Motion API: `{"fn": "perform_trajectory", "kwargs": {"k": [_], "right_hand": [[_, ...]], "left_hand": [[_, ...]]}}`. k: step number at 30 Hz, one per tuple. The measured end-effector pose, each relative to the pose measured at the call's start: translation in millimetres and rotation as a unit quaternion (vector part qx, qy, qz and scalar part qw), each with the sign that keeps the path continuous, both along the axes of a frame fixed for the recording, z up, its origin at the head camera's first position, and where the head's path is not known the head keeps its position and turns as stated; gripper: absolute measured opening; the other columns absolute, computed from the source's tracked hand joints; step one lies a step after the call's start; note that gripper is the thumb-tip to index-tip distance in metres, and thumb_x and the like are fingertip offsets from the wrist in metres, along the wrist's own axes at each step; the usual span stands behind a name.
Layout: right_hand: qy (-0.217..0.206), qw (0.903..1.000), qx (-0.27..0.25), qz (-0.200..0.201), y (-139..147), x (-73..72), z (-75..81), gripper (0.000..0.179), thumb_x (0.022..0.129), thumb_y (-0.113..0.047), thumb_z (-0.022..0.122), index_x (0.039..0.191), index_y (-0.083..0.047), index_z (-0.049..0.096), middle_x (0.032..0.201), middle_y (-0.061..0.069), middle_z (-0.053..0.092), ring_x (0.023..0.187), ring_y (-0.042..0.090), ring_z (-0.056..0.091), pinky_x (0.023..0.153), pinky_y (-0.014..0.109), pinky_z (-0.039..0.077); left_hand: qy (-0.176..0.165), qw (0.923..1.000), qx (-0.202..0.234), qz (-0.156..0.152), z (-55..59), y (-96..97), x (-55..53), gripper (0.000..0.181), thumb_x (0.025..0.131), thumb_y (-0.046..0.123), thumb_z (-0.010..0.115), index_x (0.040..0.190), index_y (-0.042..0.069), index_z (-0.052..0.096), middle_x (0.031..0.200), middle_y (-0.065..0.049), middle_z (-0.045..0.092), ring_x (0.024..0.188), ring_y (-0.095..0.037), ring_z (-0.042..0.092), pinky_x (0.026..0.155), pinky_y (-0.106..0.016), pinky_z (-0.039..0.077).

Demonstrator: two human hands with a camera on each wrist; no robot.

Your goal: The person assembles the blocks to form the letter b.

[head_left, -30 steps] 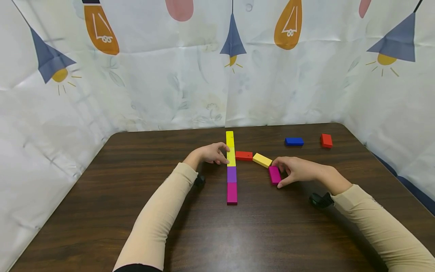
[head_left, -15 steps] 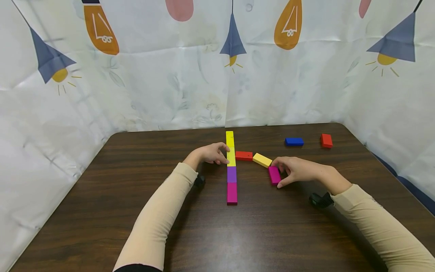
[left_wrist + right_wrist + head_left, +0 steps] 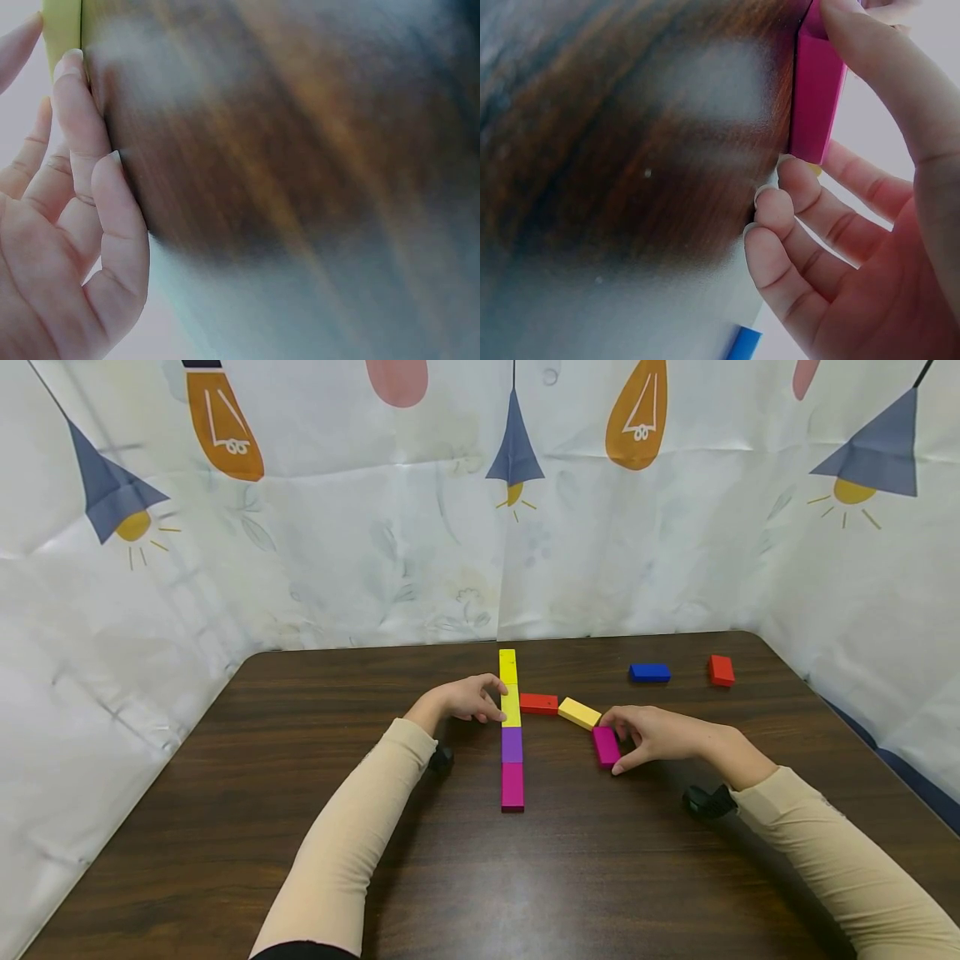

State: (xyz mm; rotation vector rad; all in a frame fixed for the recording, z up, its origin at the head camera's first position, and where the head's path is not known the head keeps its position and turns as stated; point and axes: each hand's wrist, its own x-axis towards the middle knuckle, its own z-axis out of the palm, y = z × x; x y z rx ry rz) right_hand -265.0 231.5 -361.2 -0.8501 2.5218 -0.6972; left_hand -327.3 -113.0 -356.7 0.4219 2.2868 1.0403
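In the head view, a straight column of blocks has two yellow ones at its far end, then a purple block [image 3: 512, 745] and a magenta block [image 3: 512, 787] nearest the viewer. My left hand [image 3: 470, 698] touches the left side of the second yellow block [image 3: 511, 706] with relaxed fingertips. Off to the right, my right hand [image 3: 654, 734] pinches another magenta block [image 3: 606, 747] between thumb and fingers; the block lies on the table. A red block [image 3: 538, 703] and a pale yellow block [image 3: 578, 713] form a bent line from the column to this magenta block.
At the back right of the dark wooden table [image 3: 300, 852] lie a blue block [image 3: 649, 672] and a separate red block [image 3: 722, 671]. A white curtain [image 3: 337, 552] printed with lamps hangs behind the table and along its sides.
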Motion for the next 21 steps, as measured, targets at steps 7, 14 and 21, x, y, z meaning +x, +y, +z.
{"fn": "perform_trajectory", "kwargs": {"k": [7,14,21], "right_hand": [[0.002,1.0000,-0.001,0.005,0.6,-0.5,-0.5,0.068,0.084,-0.033,0.087,0.132,0.001,0.054,0.097,0.004,0.055,0.074,0.017,0.050,0.066,0.029,0.043],[0.005,1.0000,-0.007,0.002,7.0,-0.7,3.7,0.069,0.085,-0.034,0.085,0.137,-0.002,0.053,0.099,0.003,0.058,0.075,0.017,0.053,0.067,0.029,0.045],[0.052,0.9981,-0.020,-0.027,17.2,0.5,9.9,0.059,0.090,-0.035,0.081,0.136,-0.006,0.056,0.100,0.000,0.062,0.079,0.017,0.056,0.070,0.031,0.049]], "left_hand": [[-0.003,1.0000,0.005,0.003,-1.4,-0.4,-0.5,0.046,0.097,0.011,0.071,0.136,0.005,0.046,0.085,-0.002,0.063,0.069,-0.011,0.051,0.059,-0.021,0.035],[-0.002,1.0000,0.006,0.002,-0.3,-0.4,0.4,0.046,0.097,0.011,0.071,0.136,0.005,0.046,0.085,-0.002,0.062,0.070,-0.012,0.051,0.060,-0.021,0.035],[-0.003,1.0000,0.005,0.002,0.2,-0.9,0.6,0.047,0.097,0.011,0.071,0.137,0.004,0.045,0.086,-0.003,0.063,0.071,-0.012,0.052,0.061,-0.022,0.036]]}}
